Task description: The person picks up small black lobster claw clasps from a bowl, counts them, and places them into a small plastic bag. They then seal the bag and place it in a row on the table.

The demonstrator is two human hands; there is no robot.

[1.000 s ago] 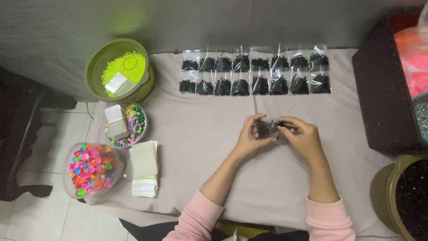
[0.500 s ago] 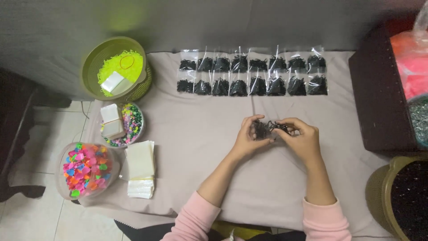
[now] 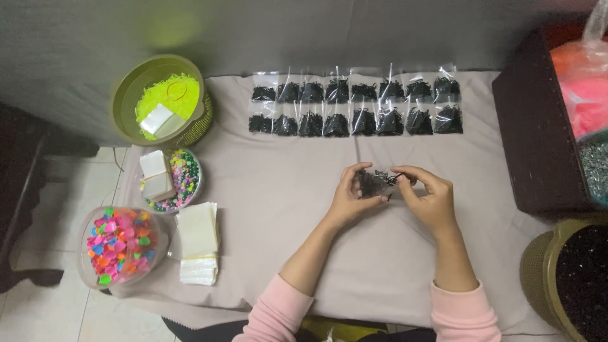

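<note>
Around the left hand's grip [image 3: 349,193] and the right hand's grip [image 3: 429,197], the grey cloth-covered tabletop [image 3: 278,209] lies bare on all sides. Beyond the grips, two rows of small clear plastic bags of black bits [image 3: 354,109] bar the far edge. Well to the left stands a stack of white empty bags [image 3: 198,244]. To the right, a dark brown box [image 3: 538,145] walls that side, with an olive round basket of black bits [image 3: 567,278] below it.
</note>
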